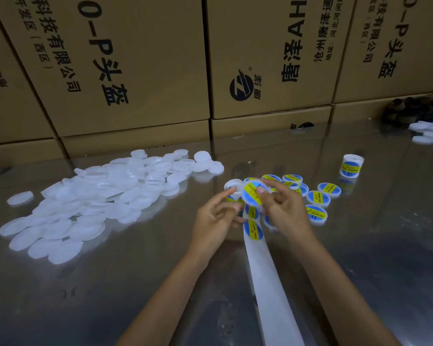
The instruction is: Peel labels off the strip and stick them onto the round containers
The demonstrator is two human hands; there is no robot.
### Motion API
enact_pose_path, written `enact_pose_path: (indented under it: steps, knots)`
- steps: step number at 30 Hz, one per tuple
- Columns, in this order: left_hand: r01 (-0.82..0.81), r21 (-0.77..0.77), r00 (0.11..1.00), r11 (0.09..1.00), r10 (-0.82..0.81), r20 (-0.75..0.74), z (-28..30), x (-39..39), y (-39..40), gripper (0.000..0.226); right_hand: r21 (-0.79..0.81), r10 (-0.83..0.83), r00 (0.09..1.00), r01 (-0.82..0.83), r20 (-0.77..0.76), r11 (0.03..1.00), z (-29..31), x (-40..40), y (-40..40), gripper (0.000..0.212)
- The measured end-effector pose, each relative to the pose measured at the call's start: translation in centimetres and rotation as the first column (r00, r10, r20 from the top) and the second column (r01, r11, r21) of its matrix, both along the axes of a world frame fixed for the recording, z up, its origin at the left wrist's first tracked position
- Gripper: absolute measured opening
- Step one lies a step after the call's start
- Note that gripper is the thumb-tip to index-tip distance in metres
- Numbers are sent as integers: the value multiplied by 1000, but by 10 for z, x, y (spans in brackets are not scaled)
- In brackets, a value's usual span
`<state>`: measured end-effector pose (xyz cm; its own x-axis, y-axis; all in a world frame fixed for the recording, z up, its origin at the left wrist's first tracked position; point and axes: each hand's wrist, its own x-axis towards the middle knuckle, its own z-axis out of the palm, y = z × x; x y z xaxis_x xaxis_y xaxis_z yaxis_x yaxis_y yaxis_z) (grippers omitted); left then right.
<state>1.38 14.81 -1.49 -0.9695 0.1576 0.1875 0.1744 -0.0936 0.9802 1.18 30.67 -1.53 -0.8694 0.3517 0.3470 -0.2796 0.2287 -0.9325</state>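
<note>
Both hands meet over the middle of the table around a white round container that carries a blue and yellow label. My left hand holds its left edge with curled fingers. My right hand pinches its right side with thumb and fingertips. Beneath the hands a white backing strip with blue and yellow labels runs toward the near edge. Several labelled containers lie to the right of my hands.
A big heap of unlabelled white round lids covers the left of the shiny table. A label roll stands at the right. Cardboard boxes wall off the back. More white lids lie far right.
</note>
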Motion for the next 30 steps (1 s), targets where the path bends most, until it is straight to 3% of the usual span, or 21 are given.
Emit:
enact_pose_path:
  steps: [4, 7, 12, 16, 18, 20, 26, 30]
  knots:
    - [-173, -72, 984, 982, 170, -43, -4, -19, -4, 35, 133, -233, 966, 219, 108, 967, 1, -22, 36, 27]
    - [-311, -155, 949, 938, 296, -110, -12, -35, -19, 33, 306, -318, 918, 240, 237, 921, -7, -26, 52, 35]
    - [-571, -390, 818, 722, 460, -347, -18, -72, -57, 32, 336, -368, 900, 280, 234, 899, -12, -26, 53, 40]
    - [-691, -590, 723, 417, 387, -573, -24, -106, -76, 36, 280, -382, 906, 324, 182, 904, -13, -25, 46, 31]
    - [-705, -668, 709, 240, 283, -647, -26, -123, -80, 37, 261, -377, 914, 332, 147, 906, -15, -22, 40, 27]
    - [-704, -698, 709, 128, 183, -681, -28, -141, -79, 38, 269, -381, 917, 340, 115, 901, -19, -20, 34, 24]
    - [-581, -811, 802, -62, 123, -584, -28, -171, -80, 44, 297, -381, 924, 352, 41, 888, -25, -16, 18, 23]
    - [-648, -761, 759, 1, 70, -647, -29, -164, -80, 44, 338, -397, 918, 373, 2, 864, -23, -16, 14, 23]
